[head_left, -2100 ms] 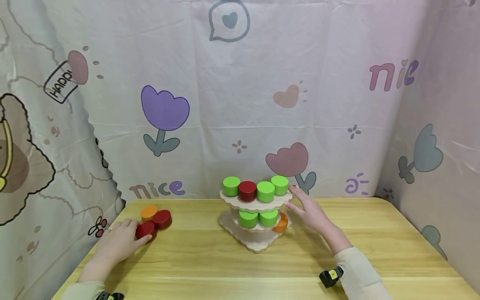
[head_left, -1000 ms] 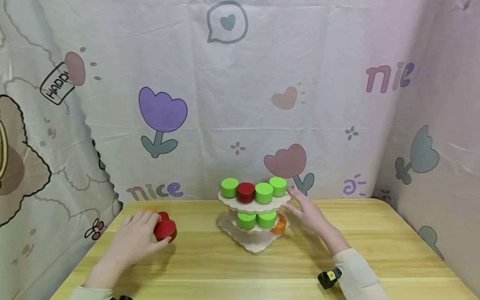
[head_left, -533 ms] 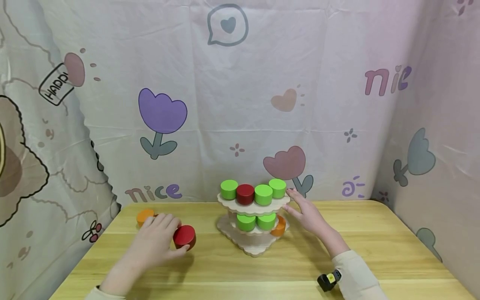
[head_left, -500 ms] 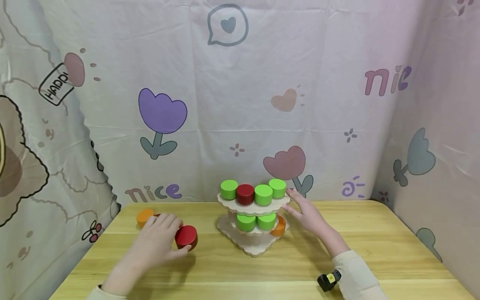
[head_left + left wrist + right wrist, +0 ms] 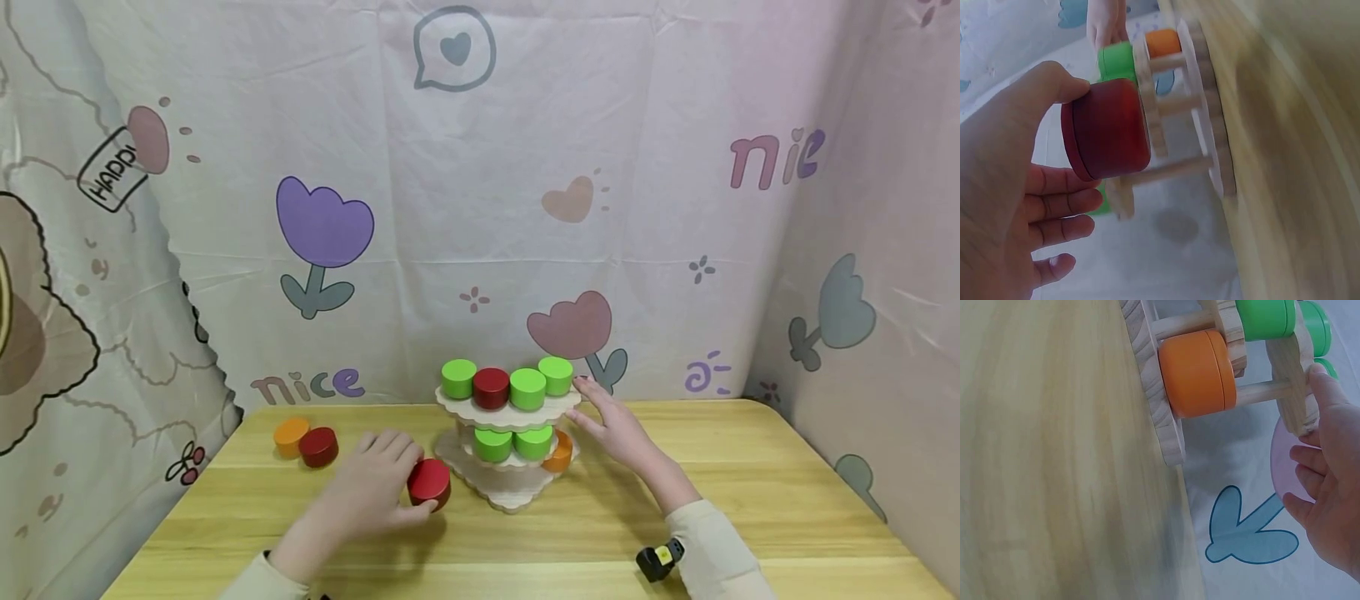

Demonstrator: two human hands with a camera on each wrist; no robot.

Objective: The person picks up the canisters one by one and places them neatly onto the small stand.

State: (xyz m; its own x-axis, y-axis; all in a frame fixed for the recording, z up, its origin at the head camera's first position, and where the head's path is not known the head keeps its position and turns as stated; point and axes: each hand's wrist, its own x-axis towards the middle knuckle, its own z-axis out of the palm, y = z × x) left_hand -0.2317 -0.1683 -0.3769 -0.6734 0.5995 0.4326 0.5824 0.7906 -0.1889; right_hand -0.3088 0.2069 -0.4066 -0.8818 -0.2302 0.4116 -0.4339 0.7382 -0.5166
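My left hand (image 5: 367, 492) pinches a red cylinder block (image 5: 430, 483) between thumb and fingers, just left of the tiered wooden stand (image 5: 508, 496). In the left wrist view the red block (image 5: 1107, 131) is off the table, with the other fingertips free beside it. My right hand (image 5: 618, 429) holds the right corner of the stand's top tier, thumb at the near edge and fingers behind. On that tier sit a red block (image 5: 491, 389) and green blocks (image 5: 528, 390). Green blocks (image 5: 492, 444) fill the middle tier's front; an orange block (image 5: 1197, 374) rests on the base.
An orange block (image 5: 291, 437) and a red block (image 5: 318, 447) lie side by side at the table's far left. The wooden table (image 5: 570, 575) ends at a printed cloth backdrop (image 5: 465, 192), which also runs along both sides.
My left hand has picked up the red block from the left group and carried it rightward to near the stand. The right hand stays at the top tier.
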